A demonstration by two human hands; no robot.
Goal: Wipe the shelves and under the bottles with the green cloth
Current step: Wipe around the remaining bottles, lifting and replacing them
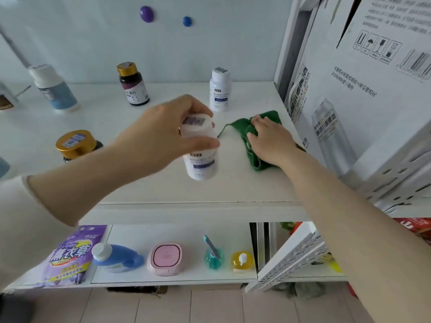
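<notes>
Both hands are busy on the upper shelf (163,190): the left hand (163,134) grasps a white bottle (200,159) by its cap, apparently lifted clear, while the right hand (268,141) presses flat, fingers spread, on the green cloth (256,163) at about 3 o'clock of the bottle. Judging by this, wiping is partway: the right end is being covered, and the spot under the lifted bottle looks next. At 9 o'clock a gold-capped jar (75,143) stands untouched; farther, at 11 to 1 o'clock, three more bottles wait. Room is tight rightward, where cardboard boxes (349,94) wall the shelf edge; leftward lies open. Nearest the camera, the lower shelf (130,234), crowded with cleaning goods, seems undone.
</notes>
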